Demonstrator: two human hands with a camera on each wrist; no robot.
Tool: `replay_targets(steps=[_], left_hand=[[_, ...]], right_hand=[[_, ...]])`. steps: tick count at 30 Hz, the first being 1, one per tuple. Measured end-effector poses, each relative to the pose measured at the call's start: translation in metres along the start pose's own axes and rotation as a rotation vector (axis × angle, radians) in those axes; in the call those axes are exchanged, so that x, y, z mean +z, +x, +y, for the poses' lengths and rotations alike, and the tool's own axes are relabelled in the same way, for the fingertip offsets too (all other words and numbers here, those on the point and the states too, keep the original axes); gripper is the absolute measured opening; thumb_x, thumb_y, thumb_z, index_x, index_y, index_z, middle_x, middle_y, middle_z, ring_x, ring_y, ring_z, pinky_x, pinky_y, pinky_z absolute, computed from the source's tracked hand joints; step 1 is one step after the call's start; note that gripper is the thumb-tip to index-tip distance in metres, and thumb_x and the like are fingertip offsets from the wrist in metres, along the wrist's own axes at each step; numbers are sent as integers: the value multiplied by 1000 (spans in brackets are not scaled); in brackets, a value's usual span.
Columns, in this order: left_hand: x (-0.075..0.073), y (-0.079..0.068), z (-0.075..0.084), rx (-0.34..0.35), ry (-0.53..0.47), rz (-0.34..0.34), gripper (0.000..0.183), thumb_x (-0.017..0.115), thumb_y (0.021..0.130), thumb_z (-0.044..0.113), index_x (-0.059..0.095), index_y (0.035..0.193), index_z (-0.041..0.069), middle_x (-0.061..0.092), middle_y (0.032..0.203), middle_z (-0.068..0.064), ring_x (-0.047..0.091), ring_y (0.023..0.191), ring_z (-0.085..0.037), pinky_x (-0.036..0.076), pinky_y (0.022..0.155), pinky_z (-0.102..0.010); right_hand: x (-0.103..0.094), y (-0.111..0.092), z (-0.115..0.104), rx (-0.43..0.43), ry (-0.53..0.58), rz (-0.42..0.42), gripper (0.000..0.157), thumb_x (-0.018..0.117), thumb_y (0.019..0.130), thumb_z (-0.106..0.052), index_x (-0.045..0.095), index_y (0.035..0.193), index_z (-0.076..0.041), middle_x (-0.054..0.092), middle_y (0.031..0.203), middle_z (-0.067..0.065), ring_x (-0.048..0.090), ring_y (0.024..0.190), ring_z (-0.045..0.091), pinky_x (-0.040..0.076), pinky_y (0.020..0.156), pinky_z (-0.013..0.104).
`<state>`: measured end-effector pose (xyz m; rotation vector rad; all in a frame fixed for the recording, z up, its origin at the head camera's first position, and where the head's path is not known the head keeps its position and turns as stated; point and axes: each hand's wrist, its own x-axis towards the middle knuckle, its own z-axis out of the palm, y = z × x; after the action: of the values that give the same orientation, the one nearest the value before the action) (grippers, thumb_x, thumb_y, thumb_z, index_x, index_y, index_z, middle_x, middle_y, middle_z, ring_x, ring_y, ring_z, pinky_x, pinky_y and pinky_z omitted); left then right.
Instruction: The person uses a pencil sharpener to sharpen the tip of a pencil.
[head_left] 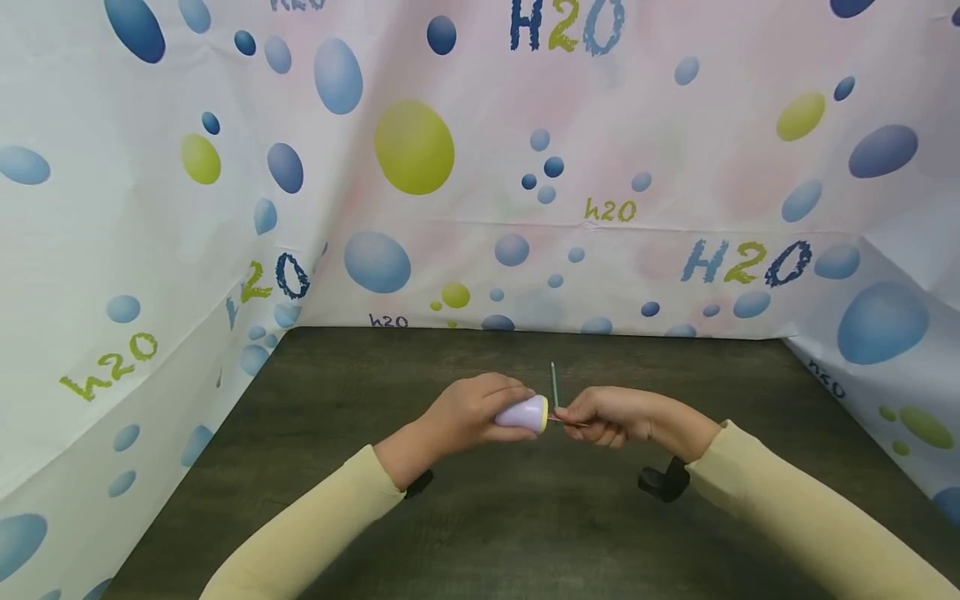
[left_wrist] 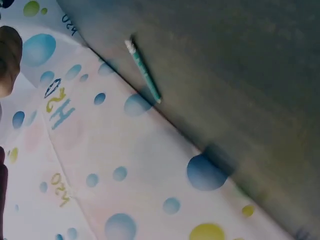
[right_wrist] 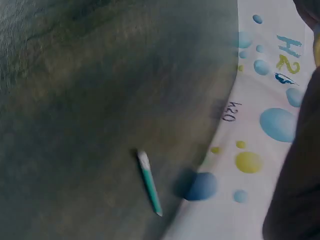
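Observation:
My left hand grips a lavender, rounded cylinder with a yellow rim, lying on its side in the fingers with the rim facing right. Right in front of that rim, my right hand pinches a thin reddish stick; most of the stick is hidden by the fingers, and I cannot tell its kind. Behind both hands a green pencil lies on the table, pointed end away from me. The left wrist view shows this pencil with a whitish blunt end, and so does the right wrist view.
The dark wood-look table ends at a white backdrop printed with blue and green drops and H2O lettering. The backdrop also rises along the left and right sides. A black wrist camera hangs below the right wrist.

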<state>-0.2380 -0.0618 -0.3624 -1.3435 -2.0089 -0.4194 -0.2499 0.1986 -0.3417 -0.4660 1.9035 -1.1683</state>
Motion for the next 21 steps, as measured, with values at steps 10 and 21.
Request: replay_targets(steps=[10,21], left_hand=[[-9,7,-6,-1036,-698,-291,39,72,95,33,75,121,3,74,104,-16,61,76,-14,51,66,-26],[-15,0,1,-321,-251,-157,43,89,79,24,74,114,4,78,106,-8,72,88,-17,56,74,-25]], right_hand=[[22,7,5,-852,-1284,911,45,40,109,-41,64,85,-11,56,69,-3,46,58,6,36,48,21],[14,0,-7,-135,-81,123,45,44,110,-29,59,74,-7,33,53,-11,23,44,2,22,46,22]])
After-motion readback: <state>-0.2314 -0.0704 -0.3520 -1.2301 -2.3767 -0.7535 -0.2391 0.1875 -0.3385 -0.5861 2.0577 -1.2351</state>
